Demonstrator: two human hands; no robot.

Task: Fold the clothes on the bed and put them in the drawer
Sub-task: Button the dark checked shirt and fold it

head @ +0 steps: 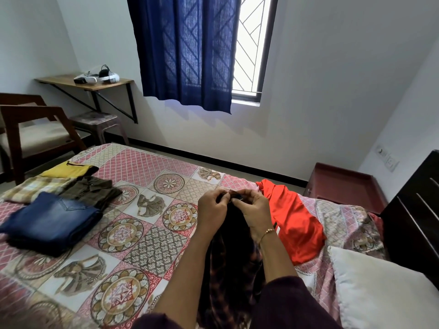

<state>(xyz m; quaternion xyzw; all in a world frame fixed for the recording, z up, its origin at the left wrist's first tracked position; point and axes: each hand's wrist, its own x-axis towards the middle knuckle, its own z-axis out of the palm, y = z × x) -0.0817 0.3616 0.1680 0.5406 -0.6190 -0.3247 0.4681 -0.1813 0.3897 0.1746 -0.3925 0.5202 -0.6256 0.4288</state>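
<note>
Dark checked shirt (234, 252) between both hands' grip

Free room and obstacles on the bed, head view.
Bare bedspread (152, 243) lies open between the folded stack at left and both hands at centre. Left block: folded jeans (53, 223) nearest, olive shirt (91, 191) just behind, checked cloth (35, 188) and yellow garment (69, 169) beyond, all touching or overlapping. The left hand (211, 210) and right hand (254, 210) pinch the dark plaid garment (232, 257), which hangs down over the middle near edge. Right of it the orange garment (292, 224) covers the bed, white pillow (380, 288) near corner, dark headboard (413, 224) closes the right side. Far strip of bed toward the wall lies open; maroon bedside unit (344, 184) stands beyond the far right corner.
</note>
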